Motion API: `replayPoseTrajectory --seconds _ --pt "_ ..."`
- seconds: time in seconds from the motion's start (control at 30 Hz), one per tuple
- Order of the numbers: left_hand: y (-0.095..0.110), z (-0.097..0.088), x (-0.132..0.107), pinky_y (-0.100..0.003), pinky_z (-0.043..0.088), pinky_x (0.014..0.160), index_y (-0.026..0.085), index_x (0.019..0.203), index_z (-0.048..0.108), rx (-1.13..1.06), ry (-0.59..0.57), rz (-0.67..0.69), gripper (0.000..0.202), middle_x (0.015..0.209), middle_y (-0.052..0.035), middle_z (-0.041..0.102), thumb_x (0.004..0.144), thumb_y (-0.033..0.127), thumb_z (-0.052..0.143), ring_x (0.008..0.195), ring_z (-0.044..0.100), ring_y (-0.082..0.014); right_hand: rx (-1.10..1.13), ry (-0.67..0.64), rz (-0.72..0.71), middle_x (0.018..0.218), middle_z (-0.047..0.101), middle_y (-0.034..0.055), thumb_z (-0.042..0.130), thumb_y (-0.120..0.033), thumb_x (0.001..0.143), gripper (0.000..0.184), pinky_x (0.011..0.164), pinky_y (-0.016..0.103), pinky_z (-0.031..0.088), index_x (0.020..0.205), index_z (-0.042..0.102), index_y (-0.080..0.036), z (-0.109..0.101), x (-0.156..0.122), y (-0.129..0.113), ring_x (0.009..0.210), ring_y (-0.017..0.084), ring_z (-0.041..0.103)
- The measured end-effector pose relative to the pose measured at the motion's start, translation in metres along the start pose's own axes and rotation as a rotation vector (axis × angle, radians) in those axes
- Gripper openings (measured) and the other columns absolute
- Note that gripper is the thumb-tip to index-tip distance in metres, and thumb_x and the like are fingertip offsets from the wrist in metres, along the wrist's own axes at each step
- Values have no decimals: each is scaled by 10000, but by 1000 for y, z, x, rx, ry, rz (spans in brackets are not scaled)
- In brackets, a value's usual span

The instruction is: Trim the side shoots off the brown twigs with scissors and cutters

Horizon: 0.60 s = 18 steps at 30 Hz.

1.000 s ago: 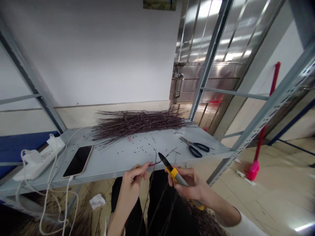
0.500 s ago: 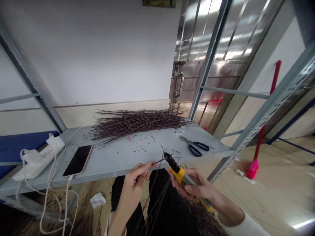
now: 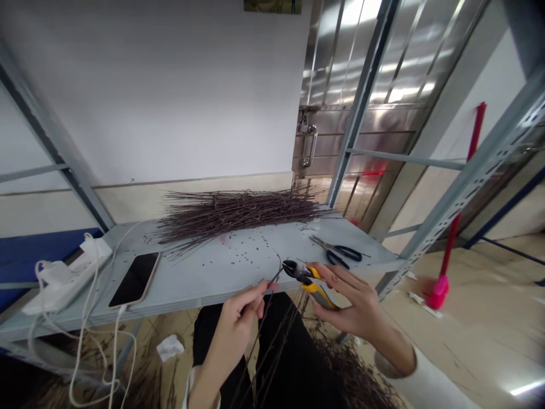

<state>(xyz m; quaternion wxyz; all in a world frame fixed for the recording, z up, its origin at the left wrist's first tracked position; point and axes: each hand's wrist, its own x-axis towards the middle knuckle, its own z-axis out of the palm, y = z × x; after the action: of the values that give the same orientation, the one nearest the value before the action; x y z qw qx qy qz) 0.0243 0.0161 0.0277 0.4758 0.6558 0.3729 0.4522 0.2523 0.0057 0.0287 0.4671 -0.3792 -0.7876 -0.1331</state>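
My left hand (image 3: 238, 318) pinches a thin dark branched twig (image 3: 272, 284) at the front edge of the grey metal shelf (image 3: 221, 272). My right hand (image 3: 353, 304) grips yellow-handled cutters (image 3: 309, 278), whose black jaws sit right at the twig's upper stem. More twigs hang down over my dark lap (image 3: 276, 363) below the hands. A large pile of dark twigs (image 3: 238, 211) lies at the back of the shelf.
Black-handled scissors (image 3: 338, 253) lie on the shelf to the right. A phone (image 3: 135, 278) on a white cable and a white power strip (image 3: 63, 275) sit at the left. Small clippings dot the shelf. Steel uprights frame both sides; a red broom (image 3: 451, 227) leans at right.
My right hand has swung the cutters up and left, turning them flatter, so the jaws now meet the twig. My left hand shifted slightly right, still pinching the twig.
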Motion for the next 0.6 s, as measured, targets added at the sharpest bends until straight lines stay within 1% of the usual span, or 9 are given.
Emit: replayPoseTrajectory --seconds 0.07,0.13,0.2,0.3,0.37,0.43,0.47,0.53,0.6 --pt "-2 -3 2 -300 403 731 178 950 726 22 -15 -6 312 592 39 400 859 271 442 534 340 -123 -52 -11 -66 1002 694 81 596 -128 756 710 719 336 580 1411 353 -252 -3 1 3 843 221 661" --pt "-4 -6 5 -303 398 752 174 922 732 65 -44 -15 321 591 38 378 862 262 429 566 360 -131 -59 -56 -100 995 696 83 596 -132 757 723 701 338 583 1418 332 -258 -8 4 4 816 221 663" --pt "-6 -11 8 -306 398 767 172 886 735 107 -81 -13 331 598 33 376 859 238 412 589 373 -136 -21 -132 -96 999 697 90 595 -133 751 691 691 325 581 1392 366 -252 -13 6 3 808 218 668" --pt "-11 -16 13 -301 408 775 178 831 735 139 -128 24 342 609 25 377 862 225 398 605 386 -141 93 -236 -58 981 702 88 580 -131 735 606 676 272 572 1320 463 -235 -20 9 -3 798 198 677" --pt "-13 -18 15 -292 411 791 186 852 741 139 -159 40 342 618 22 372 873 234 403 622 407 -145 189 -285 -20 950 704 82 579 -125 713 568 673 244 562 1270 530 -222 -23 8 -6 786 187 679" --pt "-15 -17 16 -284 411 804 188 904 743 138 -179 47 339 626 21 366 885 243 409 641 423 -145 295 -328 53 903 703 78 594 -125 693 543 624 221 546 1231 579 -197 -25 6 -8 719 170 671" --pt "-15 -16 17 -278 412 802 185 907 745 141 -182 53 339 626 22 364 891 248 412 645 424 -143 352 -355 114 871 699 75 606 -132 689 521 586 214 532 1208 602 -181 -25 4 -8 675 161 657" --pt "-15 -12 16 -267 415 787 177 845 750 149 -177 79 342 628 24 364 902 260 423 645 418 -134 502 -429 274 829 680 73 623 -157 697 440 551 211 503 1137 650 -158 -24 -2 -7 647 150 629" --pt "-14 -7 16 -261 425 782 174 775 746 139 -176 109 355 632 27 363 910 268 431 638 418 -124 753 -521 466 801 659 68 638 -216 713 322 533 212 476 1024 691 -155 -19 -9 -5 641 140 599"
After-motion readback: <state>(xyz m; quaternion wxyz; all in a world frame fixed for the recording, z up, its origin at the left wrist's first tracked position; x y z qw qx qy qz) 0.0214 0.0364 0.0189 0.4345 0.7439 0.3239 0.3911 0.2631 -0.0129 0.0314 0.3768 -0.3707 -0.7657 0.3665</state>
